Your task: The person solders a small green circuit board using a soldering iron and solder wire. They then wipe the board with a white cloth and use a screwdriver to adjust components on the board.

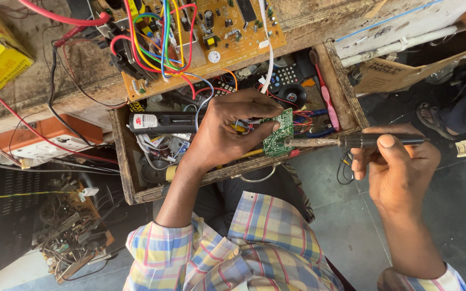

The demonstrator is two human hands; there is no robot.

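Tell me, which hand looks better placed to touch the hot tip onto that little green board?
Likely the right hand. It grips the soldering iron, whose tip already meets the edge of the small green circuit board. The left hand is busy pinching that board above the wooden tray, so it can only steady it.

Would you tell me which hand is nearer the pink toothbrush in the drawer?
Right. The right hand sits just right of the pink toothbrush; the left hand, holding the green board, is farther left.

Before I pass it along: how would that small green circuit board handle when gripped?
The green circuit board looks thin and flat, so probably stiff and light; the left hand pinches it by fingertips alone. Held at one edge, it may pivot when the soldering iron presses it.
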